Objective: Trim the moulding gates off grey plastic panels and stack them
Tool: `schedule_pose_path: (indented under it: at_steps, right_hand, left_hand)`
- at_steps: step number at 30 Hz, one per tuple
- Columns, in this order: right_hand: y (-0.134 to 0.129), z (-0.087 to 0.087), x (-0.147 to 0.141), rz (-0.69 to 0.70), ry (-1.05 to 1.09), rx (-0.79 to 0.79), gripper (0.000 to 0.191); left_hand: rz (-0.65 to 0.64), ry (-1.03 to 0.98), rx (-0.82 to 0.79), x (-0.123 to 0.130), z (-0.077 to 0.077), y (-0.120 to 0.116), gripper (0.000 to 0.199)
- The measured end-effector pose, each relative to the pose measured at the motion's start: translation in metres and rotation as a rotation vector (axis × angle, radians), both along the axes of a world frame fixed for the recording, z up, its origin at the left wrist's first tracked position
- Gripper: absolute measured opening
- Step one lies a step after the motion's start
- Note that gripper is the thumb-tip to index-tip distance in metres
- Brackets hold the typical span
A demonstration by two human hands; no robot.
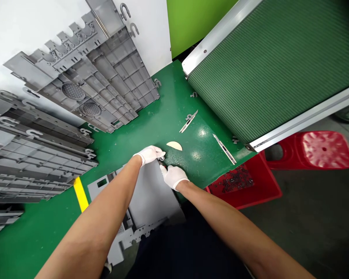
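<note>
Our left hand, in a white glove, has its fingertips together on a small grey piece at the far corner of the grey panel. Our right hand, gloved too, is closed around a small dark tool at that same corner; the fingers cover most of it, so we cannot tell its kind. We probably bring both hands together there so that one steadies the piece while the other works close in.

The panel lies beneath our forearms at the near side of the green table, its smooth face up, which likely leaves the corner easy to reach. Just beyond the panel is a cream half-round piece; farther off to its right lie two slim pale strips, one nearer the middle and one by the table edge. Right of the panel, a red bin holds small dark bits, perhaps put low to catch scrap. Left of and beyond the panel, ribbed grey panels lean on the white wall, presumably upright to save room. A ribbed green belt rises far right of the panel.
</note>
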State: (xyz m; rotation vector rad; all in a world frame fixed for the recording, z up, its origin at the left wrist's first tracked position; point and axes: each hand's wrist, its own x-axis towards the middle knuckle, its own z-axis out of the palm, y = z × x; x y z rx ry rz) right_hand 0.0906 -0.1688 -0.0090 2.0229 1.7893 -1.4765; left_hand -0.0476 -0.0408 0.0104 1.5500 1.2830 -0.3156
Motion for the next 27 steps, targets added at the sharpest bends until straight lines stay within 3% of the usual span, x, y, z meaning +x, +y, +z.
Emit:
schedule_pose_path:
  at_steps: [8, 16, 27]
  right_hand:
    - [0.013, 0.002, 0.019, 0.059, 0.014, 0.028, 0.076]
    - [0.005, 0.014, -0.005, -0.045, 0.019, -0.039, 0.078]
    - [0.01, 0.007, -0.01, -0.05, -0.018, 0.017, 0.073]
  left_hand:
    - [0.043, -0.03, 0.012, -0.005, -0.005, 0.001, 0.046]
    - [0.053, -0.05, -0.009, -0.012, -0.009, 0.004, 0.045]
    - [0.037, 0.021, 0.023, -0.001, -0.005, 0.003, 0.043]
